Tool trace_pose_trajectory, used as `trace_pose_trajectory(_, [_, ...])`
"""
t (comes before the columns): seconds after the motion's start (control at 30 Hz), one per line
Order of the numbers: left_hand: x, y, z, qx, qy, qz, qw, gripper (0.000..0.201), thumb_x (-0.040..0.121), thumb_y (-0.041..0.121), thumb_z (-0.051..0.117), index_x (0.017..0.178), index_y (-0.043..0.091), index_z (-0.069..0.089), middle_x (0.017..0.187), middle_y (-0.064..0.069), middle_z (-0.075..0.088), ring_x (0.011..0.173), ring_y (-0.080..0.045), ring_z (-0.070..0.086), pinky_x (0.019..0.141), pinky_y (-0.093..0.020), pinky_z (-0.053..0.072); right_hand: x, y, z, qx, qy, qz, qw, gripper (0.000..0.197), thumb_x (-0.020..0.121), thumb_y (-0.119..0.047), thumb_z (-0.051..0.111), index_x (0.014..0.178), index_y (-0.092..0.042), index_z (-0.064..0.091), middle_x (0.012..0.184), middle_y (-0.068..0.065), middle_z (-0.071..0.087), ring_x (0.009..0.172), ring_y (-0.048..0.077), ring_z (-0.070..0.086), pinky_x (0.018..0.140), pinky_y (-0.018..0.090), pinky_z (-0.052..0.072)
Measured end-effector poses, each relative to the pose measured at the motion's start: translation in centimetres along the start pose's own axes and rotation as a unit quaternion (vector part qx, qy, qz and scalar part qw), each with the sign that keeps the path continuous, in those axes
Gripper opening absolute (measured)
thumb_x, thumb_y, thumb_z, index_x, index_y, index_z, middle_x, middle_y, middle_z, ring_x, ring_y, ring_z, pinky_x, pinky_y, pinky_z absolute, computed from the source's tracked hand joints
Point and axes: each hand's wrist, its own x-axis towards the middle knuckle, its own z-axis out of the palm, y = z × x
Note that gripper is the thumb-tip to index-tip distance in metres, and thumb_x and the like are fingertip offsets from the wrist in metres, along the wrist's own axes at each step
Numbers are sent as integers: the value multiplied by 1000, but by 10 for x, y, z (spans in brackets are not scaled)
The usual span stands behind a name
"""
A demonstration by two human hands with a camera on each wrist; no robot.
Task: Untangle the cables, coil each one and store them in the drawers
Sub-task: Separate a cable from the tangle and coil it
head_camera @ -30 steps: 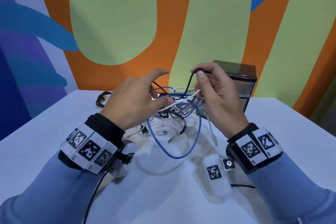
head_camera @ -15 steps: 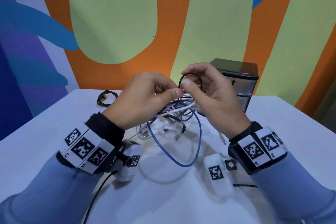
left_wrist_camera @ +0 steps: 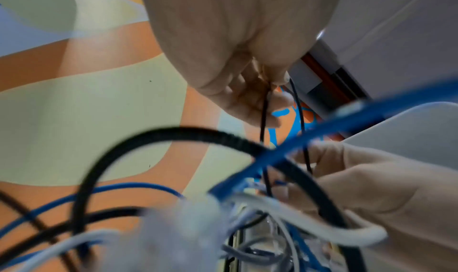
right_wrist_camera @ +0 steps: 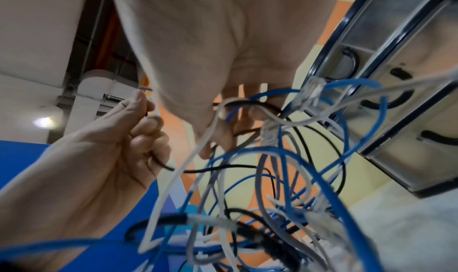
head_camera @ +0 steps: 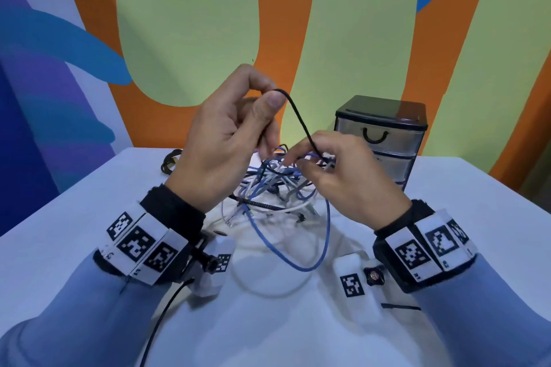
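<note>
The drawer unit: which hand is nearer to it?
Right. The right hand works the tangle just in front of the drawer unit; the left hand is raised farther off, pinching the thin black cable.

The right hand [head_camera: 343, 176] hides where the thin black cable [head_camera: 299, 122] enters the tangle [head_camera: 277, 185], the drawer unit's [head_camera: 384, 140] lower drawers sit partly behind it, and near cables blur in both wrist views.

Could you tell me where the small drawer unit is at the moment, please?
In the head view the drawer unit stands at the table's far right, against the painted wall, just behind the right hand and the cable tangle.
</note>
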Motion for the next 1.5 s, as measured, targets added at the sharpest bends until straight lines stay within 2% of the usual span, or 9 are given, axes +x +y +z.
trace_pose_trajectory(0.1, [4,-1,-9,67,36,10,997,23,101,28,72,92,6,71,55,1,48,51,-14,38,48,-28,33,2,13,-1,-95,23,49,994,39,91,0,60,87,-31,83,87,-12,66,80,18,64,72,40,55])
trace_pose_trajectory(0.27, [3,1,-20,215,67,114,968,24,92,34,85,81,13,79,63,-4,65,56,-19,52,55,-33,40,1,13,-4,-165,-48,105,980,48,89,4,51,73,-35,74,92,-4,64,89,24,57,74,48,55])
trace_pose_trajectory(0.53, [11,2,-22,-14,15,15,1000,40,90,-7,76,126,8,70,88,-10,49,78,-22,42,79,-25,41,-3,-7,-3,-55,-20,39,998,9,84,-44,79,91,-39,82,121,-21,55,125,3,44,103,33,43])
trace_pose_trajectory(0.63, [11,3,-11,-99,11,13,995,47,88,-16,70,128,9,68,93,-11,52,88,-26,45,86,-26,42,-7,-21,0,1,-62,-4,998,25,75,-49,90,96,-38,81,116,-18,63,120,6,56,101,25,42])
trace_pose_trajectory(0.87, [5,8,1,-178,-26,-19,983,47,92,-6,72,136,6,61,100,-7,62,97,-17,53,94,-28,46,-4,-25,27,188,-135,81,969,9,88,-25,85,78,-25,83,80,32,66,61,28,42,59,41,37])
trace_pose_trajectory(1.07, [8,-7,-18,70,-15,-137,988,46,83,42,88,125,30,73,114,8,74,99,-6,68,94,-28,55,-2,-11,17,300,4,109,948,10,91,-7,80,97,0,81,84,26,76,64,18,68,69,30,59])
trace_pose_trajectory(1.17, [6,-11,-12,89,-34,-129,987,6,96,26,79,99,22,81,97,9,80,96,-8,72,97,-32,56,-3,-8,16,319,-15,108,941,18,88,-3,81,106,-1,80,91,19,80,79,23,77,80,31,62])
trace_pose_trajectory(1.37, [7,-6,-15,9,-66,-151,986,27,96,38,70,103,12,77,104,-5,80,98,-15,75,96,-37,59,-2,-6,17,340,-2,102,935,15,92,-1,75,106,4,76,93,20,79,80,28,77,85,40,64])
trace_pose_trajectory(1.5, [1,-10,-6,37,-80,-102,991,6,97,14,76,100,11,80,99,-4,81,96,-15,76,94,-40,62,-2,-5,17,359,-7,79,930,22,90,5,75,112,2,75,102,17,80,94,32,78,93,41,62])
